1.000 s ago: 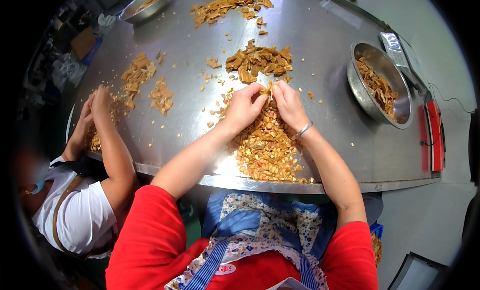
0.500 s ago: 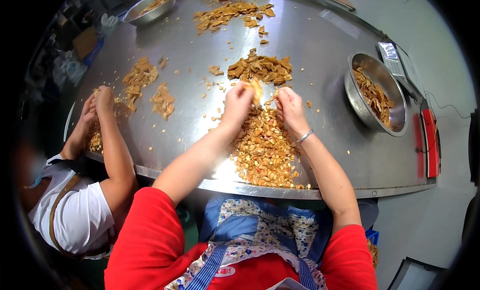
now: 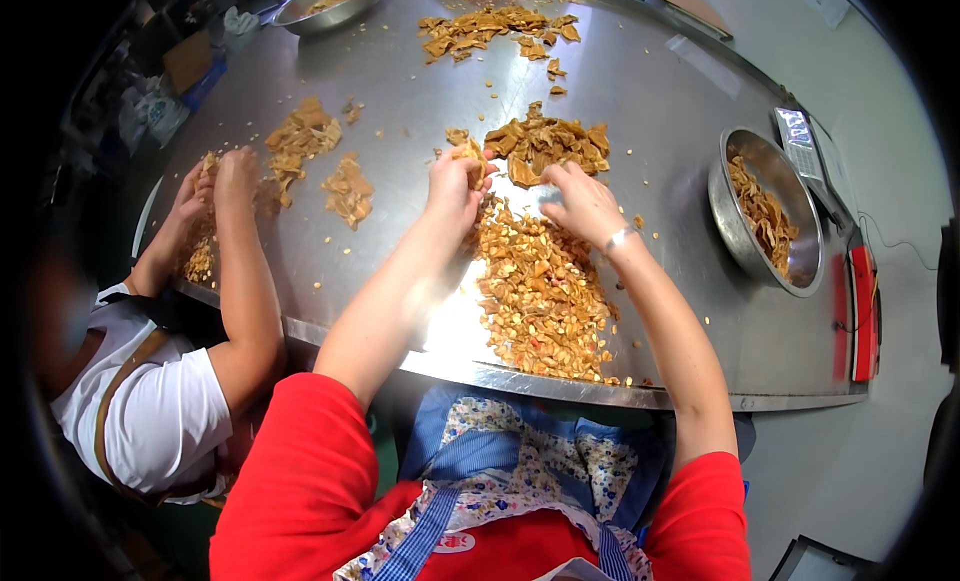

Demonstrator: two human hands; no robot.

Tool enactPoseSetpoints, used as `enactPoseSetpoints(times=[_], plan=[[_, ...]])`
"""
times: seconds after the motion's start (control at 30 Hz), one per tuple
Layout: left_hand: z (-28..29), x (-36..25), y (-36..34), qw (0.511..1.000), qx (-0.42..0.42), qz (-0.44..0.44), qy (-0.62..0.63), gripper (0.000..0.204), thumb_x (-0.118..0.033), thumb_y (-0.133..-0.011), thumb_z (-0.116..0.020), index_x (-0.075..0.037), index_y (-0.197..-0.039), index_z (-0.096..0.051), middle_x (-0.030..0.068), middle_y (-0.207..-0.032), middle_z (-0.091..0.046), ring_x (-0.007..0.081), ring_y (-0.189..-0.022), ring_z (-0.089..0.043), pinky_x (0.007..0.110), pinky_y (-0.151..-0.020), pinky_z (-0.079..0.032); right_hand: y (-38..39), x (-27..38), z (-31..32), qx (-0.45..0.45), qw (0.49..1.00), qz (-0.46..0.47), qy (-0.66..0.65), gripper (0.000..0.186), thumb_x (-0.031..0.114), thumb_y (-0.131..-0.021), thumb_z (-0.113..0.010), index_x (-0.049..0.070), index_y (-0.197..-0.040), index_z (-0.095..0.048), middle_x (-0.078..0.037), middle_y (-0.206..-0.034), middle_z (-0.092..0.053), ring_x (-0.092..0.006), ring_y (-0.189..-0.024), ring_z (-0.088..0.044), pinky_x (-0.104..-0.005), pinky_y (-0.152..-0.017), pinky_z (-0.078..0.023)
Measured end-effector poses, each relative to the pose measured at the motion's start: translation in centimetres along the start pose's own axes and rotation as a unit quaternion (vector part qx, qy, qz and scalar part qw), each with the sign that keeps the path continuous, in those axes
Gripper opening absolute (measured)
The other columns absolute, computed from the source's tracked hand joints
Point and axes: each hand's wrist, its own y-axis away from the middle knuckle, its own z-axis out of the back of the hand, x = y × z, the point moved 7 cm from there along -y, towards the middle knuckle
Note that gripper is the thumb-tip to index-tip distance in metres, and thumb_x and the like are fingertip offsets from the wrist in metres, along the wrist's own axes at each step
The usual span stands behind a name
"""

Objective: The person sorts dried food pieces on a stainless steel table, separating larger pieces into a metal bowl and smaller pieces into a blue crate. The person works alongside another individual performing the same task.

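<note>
My left hand is closed on a yellow-brown dried slice, whose folded end shows past the fingers. To its right my right hand is bent with thumb and fingers apart. I see nothing held in it. Just beyond the right hand lies a heap of larger, leathery brown slices. A pile of small golden-brown bits mixed with pale seed-like pieces spreads between my forearms, up to the table's near edge. A little of another small slice shows behind my left hand.
Everything lies on a steel table. On the right stand a metal bowl of dried slices and a scale-like device. A second bowl is at the far left. A co-worker's hands work at left, beside smaller slice heaps.
My left hand has moved left, taking the slice away from my right hand. The right hand's fingers have spread, and it now hovers nearer the brown heap. The view has shifted slightly.
</note>
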Motion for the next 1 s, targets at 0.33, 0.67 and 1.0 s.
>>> enactPoseSetpoints(times=[0.33,0.67,1.0], plan=[[-0.4,0.9,0.1,0.995,0.019,0.005,-0.096,0.018,-0.010,-0.072,-0.058,-0.009,-0.076,-0.041,0.0039,-0.075,-0.051,0.0120,-0.065,-0.051,0.026,-0.058,-0.040,-4.2,-4.4,-2.8,-0.095,0.926,-0.116,-0.346,0.021,0.018,-0.079,-0.052,0.000,-0.083,-0.060,-0.006,-0.064,-0.057,-0.0146,-0.058,-0.052,-0.0281,-0.056,-0.042],[-4.2,1.4,1.7,0.860,0.217,-0.120,-0.446,0.016,-0.016,-0.077,-0.062,-0.001,-0.081,-0.060,0.0025,-0.071,-0.059,0.0062,-0.072,-0.053,0.022,-0.064,-0.042,0.6,-2.2,-3.1,0.030,0.854,-0.093,-0.512,0.019,0.018,-0.082,-0.049,0.005,-0.068,-0.052,0.001,-0.058,-0.050,-0.0060,-0.049,-0.045,-0.0201,-0.044,-0.036],[-1.3,0.9,0.7,0.995,0.035,0.024,-0.091,0.019,-0.004,-0.083,-0.046,-0.003,-0.102,-0.047,0.0101,-0.089,-0.056,0.0189,-0.072,-0.060,0.024,-0.056,-0.049,-4.6,-2.5,-0.8,-0.101,0.985,-0.137,0.037,0.030,0.033,-0.075,-0.059,0.004,-0.078,-0.059,-0.014,-0.072,-0.062,-0.0257,-0.065,-0.061,-0.0354,-0.058,-0.047]])
